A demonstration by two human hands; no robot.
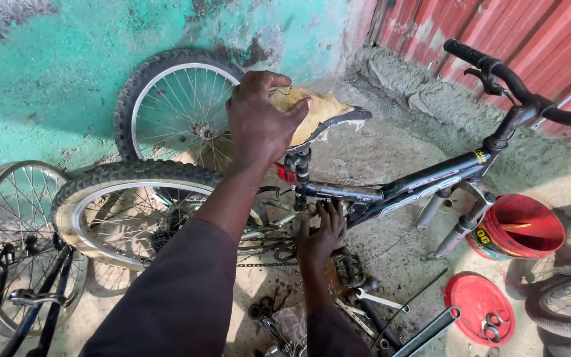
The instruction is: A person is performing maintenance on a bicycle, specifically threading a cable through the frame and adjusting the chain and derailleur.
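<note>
Bicycle frame [424, 182], black, stands in the middle of a dusty concrete floor, its rear wheel [127, 205] to the left and handlebar [517, 86] far right. Left hand [262, 122] is closed over the torn, soft saddle [318, 112]; right hand [322, 231] curls around the frame near the chain [266, 264]. It looks heavy and rigid, best held by saddle and tubes, since the greasy chain would slip.

Left hand [259, 122] raised high, palm down, fingers spread and curled over, thumb out to the right, gripping from above. Left forearm bare, upper arm in dark sleeve, stretched forward from lower left. Right hand [322, 235] lower, reaching down and forward, fingers bent and pressed inward, back of hand up. Right wrist straight, dark sleeve at bottom edge.
</note>
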